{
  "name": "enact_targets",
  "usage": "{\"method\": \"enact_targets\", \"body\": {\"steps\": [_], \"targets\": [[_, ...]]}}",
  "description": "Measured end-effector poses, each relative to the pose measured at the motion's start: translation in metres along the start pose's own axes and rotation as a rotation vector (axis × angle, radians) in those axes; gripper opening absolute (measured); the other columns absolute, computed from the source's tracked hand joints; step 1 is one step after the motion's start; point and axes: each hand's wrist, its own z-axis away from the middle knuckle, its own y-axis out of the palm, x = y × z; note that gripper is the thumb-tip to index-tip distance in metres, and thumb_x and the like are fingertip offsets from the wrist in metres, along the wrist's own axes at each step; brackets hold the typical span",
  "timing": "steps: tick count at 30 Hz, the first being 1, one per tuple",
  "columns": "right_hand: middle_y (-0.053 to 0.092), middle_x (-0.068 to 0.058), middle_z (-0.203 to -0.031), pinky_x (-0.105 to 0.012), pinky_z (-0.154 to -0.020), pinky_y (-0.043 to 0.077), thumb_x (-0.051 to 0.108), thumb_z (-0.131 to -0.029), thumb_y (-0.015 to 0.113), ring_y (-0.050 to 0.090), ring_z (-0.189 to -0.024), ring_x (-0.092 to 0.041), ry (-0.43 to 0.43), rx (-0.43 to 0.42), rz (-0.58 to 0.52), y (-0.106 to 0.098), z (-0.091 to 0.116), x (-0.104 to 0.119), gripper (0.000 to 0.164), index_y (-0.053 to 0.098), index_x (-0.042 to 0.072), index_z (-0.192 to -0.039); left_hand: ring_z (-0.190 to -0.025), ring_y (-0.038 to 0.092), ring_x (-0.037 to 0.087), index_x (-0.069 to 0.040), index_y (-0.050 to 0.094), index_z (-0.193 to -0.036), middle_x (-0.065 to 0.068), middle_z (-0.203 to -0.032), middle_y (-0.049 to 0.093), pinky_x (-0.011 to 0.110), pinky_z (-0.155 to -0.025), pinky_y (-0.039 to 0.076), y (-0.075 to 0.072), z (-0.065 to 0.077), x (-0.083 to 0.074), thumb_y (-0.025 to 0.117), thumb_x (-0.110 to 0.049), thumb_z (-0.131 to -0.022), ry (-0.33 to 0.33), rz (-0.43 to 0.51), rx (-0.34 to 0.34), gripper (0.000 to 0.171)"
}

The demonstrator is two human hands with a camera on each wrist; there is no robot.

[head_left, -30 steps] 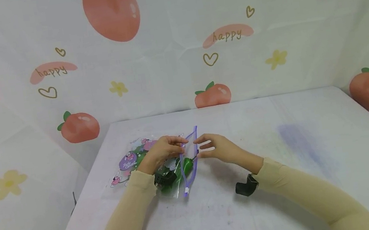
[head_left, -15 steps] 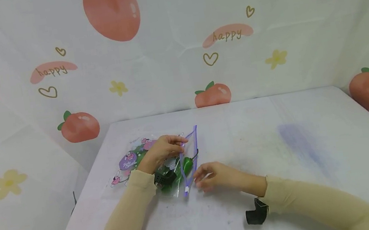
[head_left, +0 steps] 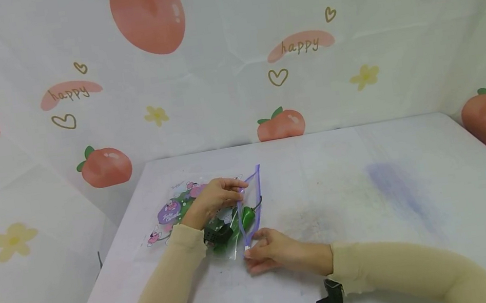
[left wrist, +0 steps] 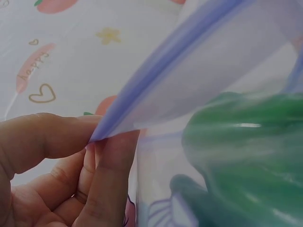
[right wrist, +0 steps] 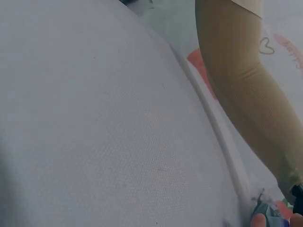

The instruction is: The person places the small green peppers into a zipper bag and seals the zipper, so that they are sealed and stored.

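A clear zip bag (head_left: 237, 250) with a purple zip edge and printed pictures lies on the table, its mouth facing right and gaping. Inside it is a green chili pepper (head_left: 248, 217), its dark stem poking toward the mouth; more green shows behind the printed film. In the left wrist view, green pepper (left wrist: 251, 156) fills the right side. My left hand (head_left: 217, 199) pinches the mouth's purple edge (left wrist: 142, 80) between thumb and finger. At the near end of the zip, my right hand (head_left: 277, 250) pinches the corner by the white slider, which its fingertips partly hide.
The white table (head_left: 351, 193) carries a bluish stain to the right. Behind it hangs a white cloth (head_left: 213, 73) printed with peaches. A black wrist camera (head_left: 330, 299) hangs under the right wrist.
My right hand has come down from the upper part of the bag's mouth to the near zip corner and closed its fingers there. The left hand and the bag stay put.
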Motion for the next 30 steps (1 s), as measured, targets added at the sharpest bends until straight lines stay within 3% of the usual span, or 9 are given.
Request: {"method": "enact_targets", "body": {"steps": [8, 13, 17, 21, 26, 30], "targets": [[0.064, -0.002, -0.079, -0.036, -0.078, 0.057, -0.009, -0.089, 0.054, 0.067, -0.072, -0.014, -0.058, 0.004, -0.079, 0.002, -0.001, -0.005, 0.083, -0.004, -0.005, -0.148, -0.071, 0.058, 0.008, 0.016, 0.053, -0.126, -0.001, -0.081, 0.057, 0.018, -0.068, 0.053, 0.001, 0.001, 0.0, 0.058, 0.011, -0.087, -0.002, 0.011, -0.005, 0.04], [0.064, -0.001, -0.078, -0.034, -0.078, 0.057, -0.009, -0.088, 0.055, 0.067, -0.072, -0.013, -0.058, 0.019, -0.071, 0.0, -0.001, -0.004, 0.089, -0.006, 0.003, -0.152, -0.075, 0.058, 0.009, 0.015, 0.053, -0.127, 0.002, -0.087, 0.057, 0.021, -0.073, 0.054, -0.001, 0.004, 0.0, 0.06, 0.008, -0.087, 0.009, 0.006, -0.005, 0.041], [0.064, -0.002, -0.076, -0.032, -0.075, 0.058, -0.009, -0.087, 0.056, 0.067, -0.071, -0.014, -0.057, 0.02, -0.058, -0.002, -0.003, -0.003, 0.091, -0.003, 0.009, -0.154, -0.083, 0.062, 0.009, 0.012, 0.055, -0.127, 0.015, -0.107, 0.062, 0.025, -0.08, 0.055, -0.004, 0.01, -0.003, 0.061, 0.001, -0.09, 0.031, -0.025, -0.003, 0.039], [0.063, -0.002, -0.075, -0.031, -0.074, 0.058, -0.01, -0.086, 0.056, 0.068, -0.071, -0.014, -0.06, 0.023, -0.052, -0.003, -0.005, -0.003, 0.091, 0.0, 0.01, -0.155, -0.094, 0.066, 0.018, 0.007, 0.057, -0.126, 0.026, -0.126, 0.058, 0.033, -0.087, 0.055, -0.01, 0.019, -0.01, 0.062, -0.008, -0.093, 0.061, -0.096, -0.011, 0.038], [0.063, -0.001, -0.074, -0.032, -0.076, 0.058, -0.01, -0.086, 0.055, 0.068, -0.072, -0.014, -0.067, 0.046, -0.039, -0.008, -0.005, -0.001, 0.089, 0.0, 0.009, -0.155, -0.102, 0.064, 0.03, 0.003, 0.06, -0.124, 0.028, -0.125, 0.057, 0.039, -0.088, 0.054, -0.012, 0.036, -0.018, 0.063, -0.014, -0.093, 0.091, -0.19, -0.034, 0.035], [0.064, -0.001, -0.074, -0.033, -0.077, 0.058, -0.011, -0.086, 0.054, 0.068, -0.072, -0.014, -0.076, 0.062, -0.032, -0.013, -0.004, 0.001, 0.088, 0.0, 0.007, -0.154, -0.099, 0.064, 0.025, 0.005, 0.061, -0.121, 0.025, -0.119, 0.061, 0.039, -0.088, 0.054, -0.005, 0.054, -0.018, 0.062, -0.013, -0.094, 0.108, -0.236, 0.019, 0.032]]}}
